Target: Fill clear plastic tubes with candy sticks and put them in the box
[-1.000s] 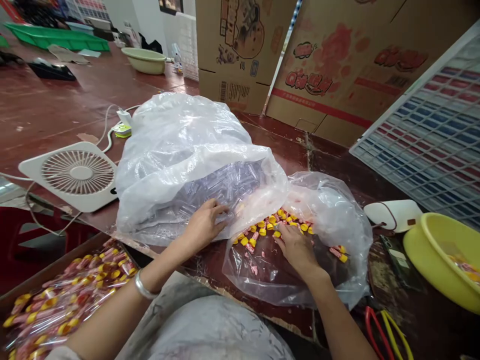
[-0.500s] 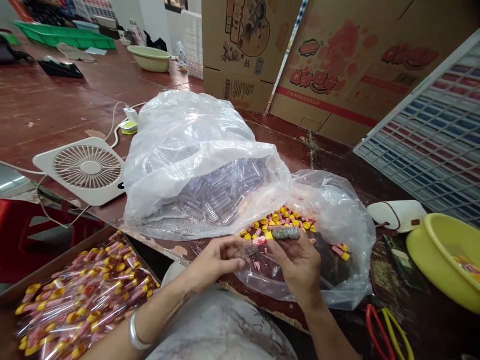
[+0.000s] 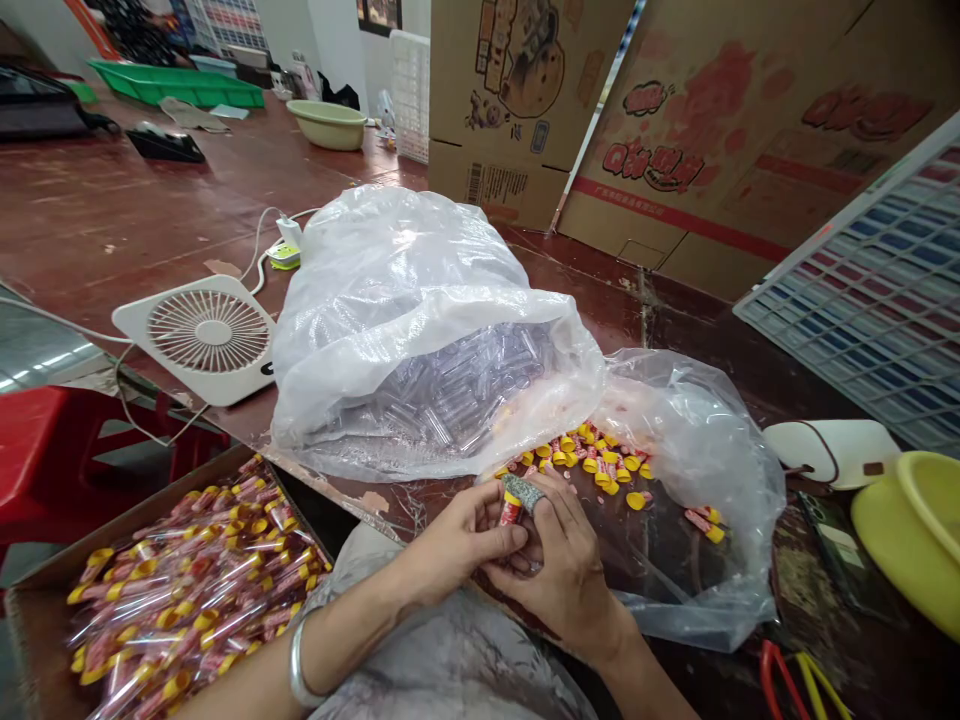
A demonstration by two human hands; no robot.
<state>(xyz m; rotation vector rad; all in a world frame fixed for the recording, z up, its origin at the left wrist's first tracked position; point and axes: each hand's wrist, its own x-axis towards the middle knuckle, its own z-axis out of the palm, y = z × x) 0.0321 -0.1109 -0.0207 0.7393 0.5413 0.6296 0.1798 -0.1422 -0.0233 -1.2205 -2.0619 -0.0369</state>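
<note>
My left hand (image 3: 472, 530) pinches a small tube (image 3: 511, 510) with a red printed body and a yellow cap, held upright in front of my lap. My right hand (image 3: 562, 560) closes around it from the other side, its fingers curled in. A speckled grey-green wrap (image 3: 523, 492), seemingly on my right index finger, presses against the yellow cap. The tube's lower end is hidden by my fingers. Just beyond lie loose yellow-capped red pieces (image 3: 600, 462) at the mouth of a clear plastic bag (image 3: 705, 430). Behind them, a white bag (image 3: 405, 240) holds clear empty tubes (image 3: 457, 385).
A carton (image 3: 37, 600) of capped tubes stands at lower left, by a red stool (image 3: 45, 450). A white fan (image 3: 210, 335) sits on the table. To the right are a phone (image 3: 844, 550), yellow bowl (image 3: 911, 540) and scissors (image 3: 795, 680). Large cardboard boxes (image 3: 675, 200) stand behind.
Both hands have come closer together and nearer my body. The tube has turned from lying sideways to upright, yellow cap on top. The view has shifted slightly left.
</note>
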